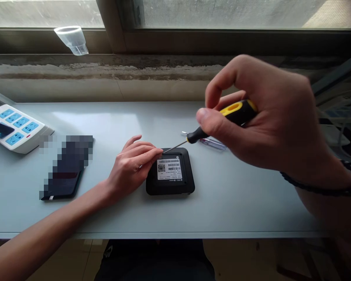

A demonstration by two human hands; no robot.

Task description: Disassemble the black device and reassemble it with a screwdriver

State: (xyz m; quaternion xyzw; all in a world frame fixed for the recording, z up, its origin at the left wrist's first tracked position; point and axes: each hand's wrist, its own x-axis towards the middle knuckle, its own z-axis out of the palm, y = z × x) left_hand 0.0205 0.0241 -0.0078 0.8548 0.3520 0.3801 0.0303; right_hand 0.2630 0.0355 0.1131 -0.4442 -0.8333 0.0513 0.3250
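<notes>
Black and square, the box (171, 187) lies label up at the middle of the pale counter (245, 207); its white label (169, 169) faces us. From the head view, our left hand (131, 168) rests open across the box's upper left corner, its fingertips (155, 151) lightly spread on the top; it seems placed there to keep the box from sliding. Our right hand (269, 121) pinches the yellow-and-black screwdriver (236, 113) between thumb and fingers, a grip that looks chosen for fine control; the thin shaft (175, 147) slants down to the box's upper edge, just beside the left fingertips; we cannot tell whether its tip touches. A second screwdriver (212, 143) lies just behind the box, probably kept within reach; a pixelated phone (66, 168) and a white power strip (14, 127) with blue sockets sit well to the left, apart from the work. A plastic cup (71, 40) stands tilted on the window ledge (175, 41); a beaded bracelet (348, 175) circles our right wrist.
</notes>
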